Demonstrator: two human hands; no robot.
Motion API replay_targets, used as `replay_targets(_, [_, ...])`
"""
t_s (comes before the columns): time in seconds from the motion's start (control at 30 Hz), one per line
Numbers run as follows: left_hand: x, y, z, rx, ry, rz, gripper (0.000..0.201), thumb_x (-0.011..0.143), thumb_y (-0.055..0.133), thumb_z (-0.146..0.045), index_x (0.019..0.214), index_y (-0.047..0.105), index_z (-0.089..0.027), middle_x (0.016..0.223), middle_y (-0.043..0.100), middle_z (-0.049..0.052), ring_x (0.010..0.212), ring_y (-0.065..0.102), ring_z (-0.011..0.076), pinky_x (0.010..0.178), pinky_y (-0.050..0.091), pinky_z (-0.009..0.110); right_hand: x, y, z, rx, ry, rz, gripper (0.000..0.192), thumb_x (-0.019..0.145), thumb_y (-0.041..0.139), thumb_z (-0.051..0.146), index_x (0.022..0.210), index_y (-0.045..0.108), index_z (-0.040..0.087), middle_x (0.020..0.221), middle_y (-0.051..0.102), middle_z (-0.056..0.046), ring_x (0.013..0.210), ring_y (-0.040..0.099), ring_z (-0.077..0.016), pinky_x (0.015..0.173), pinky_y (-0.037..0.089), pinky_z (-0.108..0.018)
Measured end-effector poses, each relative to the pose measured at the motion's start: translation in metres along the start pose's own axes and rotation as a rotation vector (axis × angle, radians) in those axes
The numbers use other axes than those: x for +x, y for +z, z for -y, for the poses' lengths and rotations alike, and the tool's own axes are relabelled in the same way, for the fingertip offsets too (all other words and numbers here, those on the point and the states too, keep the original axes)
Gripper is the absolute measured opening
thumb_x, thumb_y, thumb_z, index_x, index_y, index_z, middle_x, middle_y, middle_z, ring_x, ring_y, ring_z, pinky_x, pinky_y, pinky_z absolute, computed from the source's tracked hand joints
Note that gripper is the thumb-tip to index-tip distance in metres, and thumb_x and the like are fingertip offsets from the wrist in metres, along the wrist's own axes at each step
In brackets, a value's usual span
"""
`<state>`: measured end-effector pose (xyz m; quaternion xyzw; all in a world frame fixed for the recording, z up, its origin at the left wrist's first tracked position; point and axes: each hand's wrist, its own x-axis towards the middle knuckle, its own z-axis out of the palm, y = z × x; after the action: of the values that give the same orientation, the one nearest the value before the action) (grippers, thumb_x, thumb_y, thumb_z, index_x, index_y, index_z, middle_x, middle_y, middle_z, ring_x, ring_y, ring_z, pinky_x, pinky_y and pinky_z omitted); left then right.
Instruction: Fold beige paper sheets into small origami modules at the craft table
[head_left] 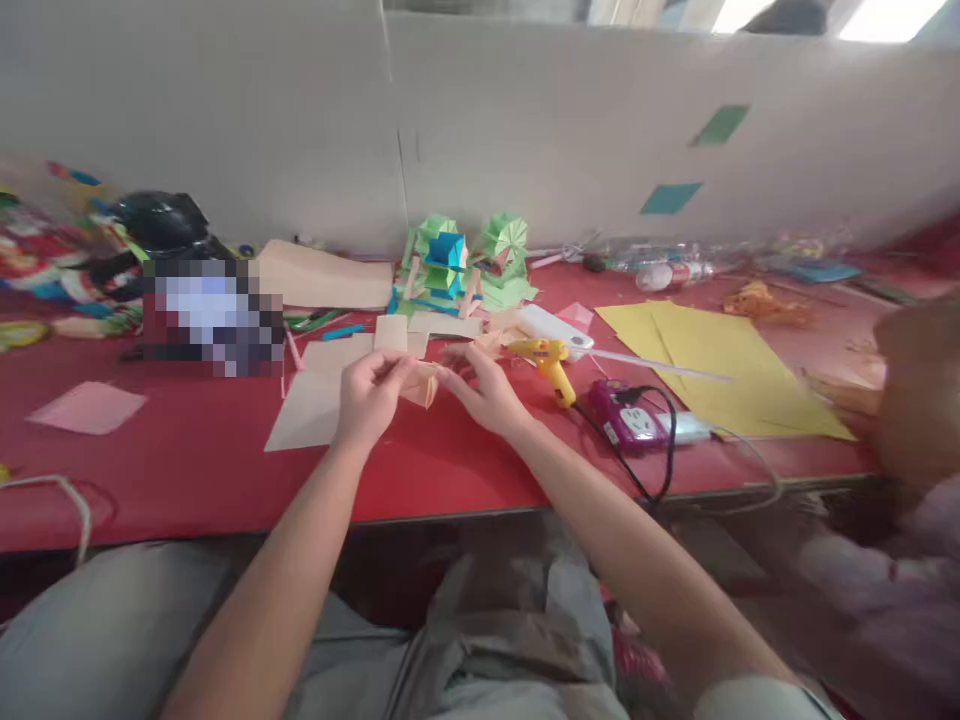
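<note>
1. Where both hands meet above the red counter (187, 460), small folded tan paper piece (424, 383) held between them, just above the counter surface, near the middle of the view.
2. Left hand (369, 392): grip pressed together, fingers pinching the left edge of the paper piece; forearm reaching in from lower left.
3. Right hand (486, 390): fingers extended and touching the right side of the same piece; pinch or mere touch cannot be told from the blur.
4. Under and behind the hands: tan card sheets (319, 395) lying flat on the counter; smaller tan scraps just beyond the fingertips.
5. Just right of the right hand: yellow glue gun (550, 361) resting on the counter; purple power strip (626, 415) near it, black cord looping off the counter edge.
6. Further right: yellow paper sheets (720, 360) spread flat; clear plastic bottle (660, 270) lying near the back wall.
7. Behind the hands, near the wall: green and blue folded paper models (465, 260), standing upright.
8. Left side: pink paper square (88, 407) lying well apart from the hands; black helmet-like object (157, 222) at the back left.
9. Far right edge: part of another person (911, 400), blurred.
</note>
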<state>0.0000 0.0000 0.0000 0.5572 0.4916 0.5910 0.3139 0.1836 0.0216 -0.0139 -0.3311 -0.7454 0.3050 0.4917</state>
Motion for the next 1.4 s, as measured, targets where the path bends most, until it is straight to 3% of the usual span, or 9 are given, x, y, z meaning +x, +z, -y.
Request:
replay_targets(0.13, [0.0,0.001,-0.003,-0.021,0.007,0.05,0.026,0.084,0.072,-0.043,0.085,0.071,-0.017,0.081,0.075,0.005,0.078,0.069,0.0183,0.075,0.053,0.028,0.001,-0.001,0.002,0.012,0.004,0.078,0.03,0.098,0.054,0.045,0.102,0.065,0.018,0.096,0.071,-0.007,0.083,0.064,-0.0166,0.072,0.05,-0.028])
replay_targets(0.3, [-0.003,0.004,-0.011,0.006,-0.02,0.146,0.023,0.083,0.072,-0.041,0.085,0.071,-0.018,0.082,0.073,0.004,0.079,0.067,0.0177,0.072,0.051,0.026,0.0,-0.003,0.004,-0.039,0.001,0.057,0.027,0.099,0.049,0.037,0.084,0.059,0.018,0.076,0.063,-0.003,0.069,0.056,-0.0142,0.067,0.044,-0.027])
replay_targets(0.43, [-0.004,0.004,-0.012,0.104,0.002,0.199,0.021,0.081,0.073,-0.039,0.08,0.072,-0.018,0.074,0.071,0.002,0.071,0.064,0.017,0.065,0.049,0.026,0.0,-0.004,0.007,-0.071,-0.013,0.088,0.026,0.099,0.049,0.036,0.083,0.058,0.018,0.076,0.062,-0.003,0.07,0.054,-0.0142,0.068,0.044,-0.027])
replay_targets(0.63, [-0.005,0.001,-0.008,0.169,0.089,0.131,0.017,0.084,0.07,-0.033,0.076,0.073,-0.019,0.073,0.074,0.003,0.07,0.068,0.0181,0.068,0.052,0.029,-0.001,-0.004,0.01,-0.003,0.005,0.173,0.027,0.096,0.057,0.042,0.091,0.065,0.017,0.08,0.067,-0.003,0.068,0.056,-0.0128,0.067,0.045,-0.025])
replay_targets(0.83, [-0.004,0.003,-0.009,0.124,0.221,0.165,0.022,0.087,0.07,-0.042,0.086,0.076,-0.021,0.102,0.074,0.007,0.101,0.068,0.0227,0.09,0.053,0.034,-0.002,-0.003,0.001,-0.042,-0.014,0.023,0.02,0.093,0.059,0.031,0.101,0.071,0.017,0.076,0.068,-0.003,0.063,0.057,-0.0125,0.063,0.048,-0.026])
replay_targets(0.97, [0.001,0.004,-0.003,0.037,-0.02,0.101,0.039,0.089,0.064,-0.052,0.109,0.071,-0.019,0.119,0.07,0.011,0.114,0.065,0.0264,0.097,0.051,0.04,-0.002,-0.004,0.002,-0.034,-0.094,0.02,0.026,0.089,0.061,0.028,0.111,0.071,0.017,0.096,0.074,-0.008,0.075,0.066,-0.0159,0.071,0.055,-0.03])
replay_targets(1.1, [0.002,0.005,0.002,-0.057,-0.268,0.078,0.057,0.078,0.077,-0.048,0.123,0.061,-0.017,0.122,0.069,0.014,0.099,0.071,0.0262,0.088,0.057,0.041,-0.001,-0.004,0.007,0.01,-0.119,0.036,0.022,0.093,0.061,0.032,0.108,0.071,0.019,0.105,0.074,-0.01,0.091,0.069,-0.0196,0.079,0.057,-0.033])
replay_targets(1.23, [0.001,0.005,0.002,-0.122,-0.225,0.152,0.06,0.069,0.084,-0.042,0.119,0.062,-0.018,0.112,0.074,0.012,0.086,0.073,0.0244,0.075,0.061,0.037,-0.001,-0.001,0.003,0.077,-0.026,-0.008,0.017,0.094,0.06,0.037,0.097,0.062,0.02,0.093,0.072,-0.007,0.083,0.069,-0.0178,0.076,0.058,-0.033])
replay_targets(1.4, [0.002,0.004,0.003,-0.08,-0.134,0.143,0.052,0.072,0.082,-0.039,0.116,0.065,-0.017,0.101,0.077,0.01,0.094,0.073,0.0262,0.083,0.06,0.04,-0.001,0.001,-0.003,0.097,0.012,0.005,0.028,0.091,0.064,0.04,0.11,0.055,0.021,0.101,0.071,-0.008,0.09,0.069,-0.0188,0.081,0.057,-0.035])
